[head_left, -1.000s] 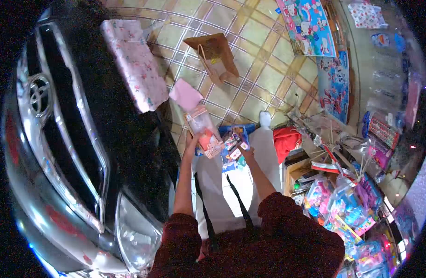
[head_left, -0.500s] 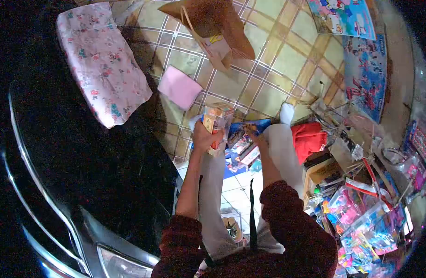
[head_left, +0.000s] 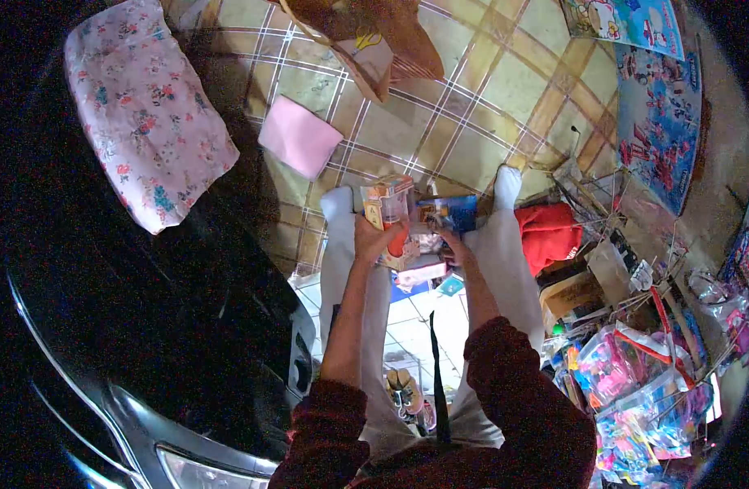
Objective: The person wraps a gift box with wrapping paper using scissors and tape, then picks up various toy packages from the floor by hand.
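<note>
A small carton (head_left: 399,194) with a clear front window and something orange-red inside stands tilted between my knees. My left hand (head_left: 376,238) is closed around its left side, thumb across the front. My right hand (head_left: 451,243) is just right of the carton, over a pile of small packaged items; its fingers are too dark and small to make out. Behind it lies a blue packet (head_left: 462,210). Below the hands, a pinkish-white box (head_left: 422,275) and a teal card (head_left: 450,285) rest on the pile.
A brown paper bag (head_left: 407,53) and a pink square (head_left: 299,137) are on the tiled floor ahead. To the left are a floral-covered bundle (head_left: 150,122) and a dark car (head_left: 187,326). A red cloth (head_left: 547,236) and heaped plastic-wrapped toys (head_left: 635,383) crowd the right.
My right hand has drawn back from the blue packet towards the carton. The carton has turned so its windowed face shows more. The whole view has shifted slightly.
</note>
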Tool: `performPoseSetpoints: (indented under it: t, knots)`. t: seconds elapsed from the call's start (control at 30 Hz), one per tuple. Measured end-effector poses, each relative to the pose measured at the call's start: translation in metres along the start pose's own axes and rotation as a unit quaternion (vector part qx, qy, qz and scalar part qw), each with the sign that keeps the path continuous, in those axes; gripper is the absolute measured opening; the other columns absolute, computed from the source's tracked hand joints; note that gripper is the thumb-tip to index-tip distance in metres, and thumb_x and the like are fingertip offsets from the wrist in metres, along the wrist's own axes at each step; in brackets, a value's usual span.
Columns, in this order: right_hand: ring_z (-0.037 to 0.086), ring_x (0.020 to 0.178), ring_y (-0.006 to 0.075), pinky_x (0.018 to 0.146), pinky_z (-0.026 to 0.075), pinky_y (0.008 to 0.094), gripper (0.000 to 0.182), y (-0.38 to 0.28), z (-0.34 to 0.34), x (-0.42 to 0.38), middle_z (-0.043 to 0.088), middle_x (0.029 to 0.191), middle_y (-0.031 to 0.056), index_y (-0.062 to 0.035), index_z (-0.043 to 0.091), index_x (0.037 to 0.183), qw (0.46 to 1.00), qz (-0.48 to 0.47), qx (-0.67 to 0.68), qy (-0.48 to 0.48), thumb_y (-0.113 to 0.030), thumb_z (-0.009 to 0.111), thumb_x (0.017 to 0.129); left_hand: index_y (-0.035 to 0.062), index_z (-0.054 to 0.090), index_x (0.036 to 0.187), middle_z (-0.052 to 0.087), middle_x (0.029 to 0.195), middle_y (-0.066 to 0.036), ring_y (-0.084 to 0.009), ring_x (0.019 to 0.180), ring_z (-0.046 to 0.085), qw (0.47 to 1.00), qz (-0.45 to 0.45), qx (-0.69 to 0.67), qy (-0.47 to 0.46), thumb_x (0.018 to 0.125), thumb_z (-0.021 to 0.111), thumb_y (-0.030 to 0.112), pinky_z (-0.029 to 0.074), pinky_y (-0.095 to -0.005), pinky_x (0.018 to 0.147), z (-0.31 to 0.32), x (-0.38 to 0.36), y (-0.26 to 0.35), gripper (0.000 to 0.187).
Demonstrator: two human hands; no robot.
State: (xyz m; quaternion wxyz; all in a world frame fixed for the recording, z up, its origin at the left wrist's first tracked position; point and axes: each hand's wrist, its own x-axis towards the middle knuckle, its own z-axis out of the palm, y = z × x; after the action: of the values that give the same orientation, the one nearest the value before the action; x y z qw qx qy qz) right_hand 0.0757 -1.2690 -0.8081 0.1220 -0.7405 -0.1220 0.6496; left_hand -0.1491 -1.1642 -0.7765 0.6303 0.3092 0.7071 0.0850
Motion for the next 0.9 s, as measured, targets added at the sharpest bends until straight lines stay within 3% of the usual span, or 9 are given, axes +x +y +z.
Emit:
performPoseSetpoints:
  t: [0.13, 0.27, 0.33, 0.43, 0.53, 0.67, 0.77, 0.83, 0.9]
  knots:
    - [0.044, 0.120, 0.0373, 0.099, 0.038, 0.0450, 0.093, 0.020, 0.021, 0.002, 0.036, 0.137, 0.0210, -0.0059, 0.024, 0.140, 0.982, -0.016, -0.041, 0.182, -0.046, 0.066, 0.068, -0.0068, 0.042, 0.114, 0.057, 0.109, -0.017, -0.0257, 0.099, 0.059, 0.995, -0.030, -0.086, 0.026, 0.057, 0.087, 0.037, 0.048, -0.0338, 0.085, 0.003, -0.019, 0.022, 0.084]
    - [0.043, 0.121, 0.0366, 0.099, 0.038, 0.0447, 0.090, 0.047, 0.017, -0.010, 0.036, 0.138, 0.0202, -0.0061, 0.024, 0.141, 0.952, 0.013, -0.043, 0.303, -0.043, 0.065, 0.070, -0.0069, 0.040, 0.117, 0.057, 0.112, -0.017, -0.0235, 0.100, 0.058, 0.993, -0.088, -0.022, 0.069, 0.062, 0.085, 0.035, 0.048, -0.0320, 0.086, 0.000, -0.009, 0.016, 0.083]
    - [0.043, 0.121, 0.0363, 0.099, 0.038, 0.0446, 0.088, 0.057, 0.008, -0.019, 0.036, 0.138, 0.0198, -0.0063, 0.024, 0.141, 0.963, 0.039, -0.031, 0.265, -0.041, 0.064, 0.071, -0.0059, 0.039, 0.122, 0.056, 0.113, -0.016, -0.0231, 0.100, 0.058, 0.992, -0.109, -0.039, 0.044, 0.064, 0.083, 0.032, 0.048, -0.0317, 0.086, -0.003, -0.004, 0.012, 0.082]
    - [0.042, 0.122, 0.0358, 0.099, 0.038, 0.0444, 0.086, 0.064, 0.000, -0.031, 0.036, 0.139, 0.0191, -0.0065, 0.024, 0.141, 0.984, 0.065, 0.002, 0.167, -0.039, 0.064, 0.072, -0.0031, 0.036, 0.130, 0.056, 0.117, -0.016, -0.0241, 0.105, 0.056, 0.975, -0.113, -0.099, -0.165, 0.071, 0.076, 0.032, 0.044, -0.0338, 0.093, -0.015, 0.003, 0.004, 0.079]
    - [0.042, 0.122, 0.0353, 0.100, 0.038, 0.0442, 0.083, 0.058, 0.001, -0.032, 0.035, 0.139, 0.0185, -0.0067, 0.024, 0.142, 0.991, 0.072, 0.023, 0.108, -0.036, 0.063, 0.074, 0.0000, 0.041, 0.131, 0.056, 0.119, -0.015, -0.0240, 0.111, 0.052, 0.996, -0.011, -0.017, -0.091, 0.077, 0.068, 0.031, 0.038, -0.0350, 0.100, 0.005, 0.017, -0.057, 0.068]
    - [0.041, 0.123, 0.0346, 0.100, 0.039, 0.0440, 0.080, 0.046, 0.003, -0.024, 0.035, 0.140, 0.0177, -0.0069, 0.024, 0.142, 0.995, 0.069, 0.036, 0.069, -0.032, 0.061, 0.075, 0.0006, 0.044, 0.130, 0.049, 0.129, -0.011, -0.0238, 0.119, 0.045, 0.946, -0.097, -0.214, -0.224, 0.084, 0.056, 0.045, 0.033, -0.0341, 0.102, 0.019, 0.041, -0.088, 0.066]
    - [0.041, 0.124, 0.0341, 0.100, 0.039, 0.0438, 0.078, 0.034, 0.001, -0.010, 0.035, 0.141, 0.0171, -0.0071, 0.024, 0.142, 0.996, 0.058, 0.040, 0.051, -0.030, 0.061, 0.077, 0.0037, 0.045, 0.131, 0.048, 0.131, -0.009, -0.0237, 0.120, 0.045, 0.895, -0.157, -0.357, -0.216, 0.087, 0.049, 0.053, 0.033, -0.0366, 0.102, 0.033, 0.031, -0.030, 0.066]
    - [0.041, 0.124, 0.0338, 0.100, 0.039, 0.0437, 0.077, 0.021, 0.002, -0.005, 0.035, 0.141, 0.0166, -0.0072, 0.024, 0.142, 0.997, 0.046, 0.045, 0.045, -0.028, 0.060, 0.078, 0.0091, 0.049, 0.128, 0.053, 0.125, -0.008, -0.0232, 0.115, 0.048, 0.938, -0.078, -0.272, -0.200, 0.088, 0.047, 0.055, 0.034, -0.0379, 0.100, 0.054, 0.035, -0.035, 0.061]
    - [0.040, 0.125, 0.0334, 0.100, 0.039, 0.0435, 0.075, 0.006, 0.006, 0.000, 0.035, 0.142, 0.0162, -0.0074, 0.024, 0.142, 0.997, 0.033, 0.051, 0.044, -0.026, 0.059, 0.079, 0.0183, 0.049, 0.129, 0.055, 0.121, -0.008, -0.0230, 0.111, 0.051, 0.932, -0.096, -0.201, -0.286, 0.086, 0.045, 0.060, 0.036, -0.0381, 0.097, 0.056, 0.045, -0.027, 0.060]
